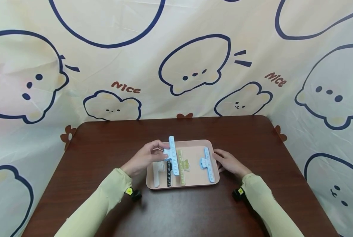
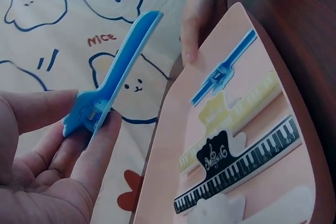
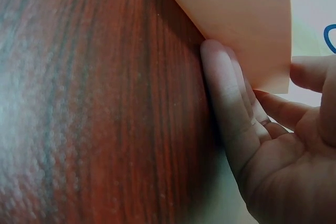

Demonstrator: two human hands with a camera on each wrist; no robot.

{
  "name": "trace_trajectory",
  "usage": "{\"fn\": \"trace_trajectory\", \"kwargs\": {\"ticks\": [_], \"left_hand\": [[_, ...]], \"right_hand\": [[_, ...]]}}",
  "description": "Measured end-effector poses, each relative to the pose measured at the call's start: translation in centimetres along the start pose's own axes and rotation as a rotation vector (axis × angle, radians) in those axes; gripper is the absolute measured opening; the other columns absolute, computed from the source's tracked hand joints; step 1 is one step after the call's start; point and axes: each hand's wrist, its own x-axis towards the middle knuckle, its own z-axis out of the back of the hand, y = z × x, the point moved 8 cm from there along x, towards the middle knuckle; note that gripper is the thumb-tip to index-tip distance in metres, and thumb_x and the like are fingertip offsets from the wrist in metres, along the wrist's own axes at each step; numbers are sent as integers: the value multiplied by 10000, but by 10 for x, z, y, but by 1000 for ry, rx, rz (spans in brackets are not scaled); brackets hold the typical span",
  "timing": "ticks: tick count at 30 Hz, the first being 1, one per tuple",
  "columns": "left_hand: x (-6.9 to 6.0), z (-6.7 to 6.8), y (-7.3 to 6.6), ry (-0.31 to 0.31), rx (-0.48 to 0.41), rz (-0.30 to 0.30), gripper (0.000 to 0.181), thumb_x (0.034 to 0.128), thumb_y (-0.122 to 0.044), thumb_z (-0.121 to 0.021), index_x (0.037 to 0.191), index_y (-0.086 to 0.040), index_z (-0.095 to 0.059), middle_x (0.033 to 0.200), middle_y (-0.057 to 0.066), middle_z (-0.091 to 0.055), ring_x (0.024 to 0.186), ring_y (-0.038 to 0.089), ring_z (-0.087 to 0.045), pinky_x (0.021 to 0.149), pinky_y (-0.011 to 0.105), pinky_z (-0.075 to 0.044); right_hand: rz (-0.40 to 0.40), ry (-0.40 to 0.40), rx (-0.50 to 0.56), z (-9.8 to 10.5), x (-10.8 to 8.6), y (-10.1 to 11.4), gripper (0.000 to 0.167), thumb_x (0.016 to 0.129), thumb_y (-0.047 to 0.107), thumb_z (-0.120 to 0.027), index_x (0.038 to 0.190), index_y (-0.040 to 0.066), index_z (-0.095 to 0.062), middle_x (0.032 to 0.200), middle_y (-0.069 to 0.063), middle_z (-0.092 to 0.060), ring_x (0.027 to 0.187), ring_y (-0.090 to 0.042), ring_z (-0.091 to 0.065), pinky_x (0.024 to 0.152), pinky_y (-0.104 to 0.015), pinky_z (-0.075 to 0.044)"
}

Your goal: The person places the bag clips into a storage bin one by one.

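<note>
My left hand (image 1: 148,156) pinches a light blue clip (image 2: 123,66) with a long ruler-like bar, holding it above the left part of a pink tray (image 1: 194,180). Its spring shows between the fingers in the left wrist view. My right hand (image 1: 230,163) touches the tray's right side, its fingers against the outer wall and rim in the right wrist view. Inside the tray lie a white clip (image 1: 156,174), a black clip (image 2: 215,163) with a piano-key pattern and "Music" lettering, a yellow-green clip (image 1: 181,168) and another blue clip (image 1: 207,164).
The tray rests on a dark brown wooden table (image 1: 176,210) with rounded far corners. A pale cloth (image 1: 152,108) with cartoon outlines hangs behind the table and along both sides. Dark wrist cameras (image 1: 238,195) sit at the sleeve cuffs.
</note>
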Motion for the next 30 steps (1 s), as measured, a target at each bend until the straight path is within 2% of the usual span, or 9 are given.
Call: {"fn": "trace_trajectory", "kwargs": {"ticks": [6,12,21,30], "left_hand": [[9,-11,-2,25,12,3,274,965,-134,-728,1230,-120,-662,1424,76,-578,1084,258,-660,1024,431,-500],[18,-15,-3,34,38,-1,244,970,-159,-730,1204,-133,-667,1472,90,-559,1136,252,-635,1038,444,-508],[28,-20,-2,39,55,15,253,944,-155,-766,1177,-133,-671,1407,53,-592,1091,234,-655,991,401,-526],[39,-26,-3,45,147,57,253,897,-207,-826,1120,-202,-705,1229,14,-678,1077,216,-656,960,412,-505]], "right_hand": [[4,-1,8,1,-1,-1,480,1109,337,-481,1502,62,-490,1024,-128,-649,777,-194,-629,690,-354,-601],[5,-2,12,1,-1,-2,479,1108,343,-481,1500,67,-494,1036,-133,-650,784,-196,-631,696,-355,-603],[4,3,16,-2,-1,-1,491,1105,345,-489,1510,66,-482,1055,-135,-649,785,-200,-632,695,-356,-600],[-18,5,12,1,1,-3,478,1105,340,-490,1507,81,-485,1088,-145,-645,811,-212,-639,714,-347,-605]]}}
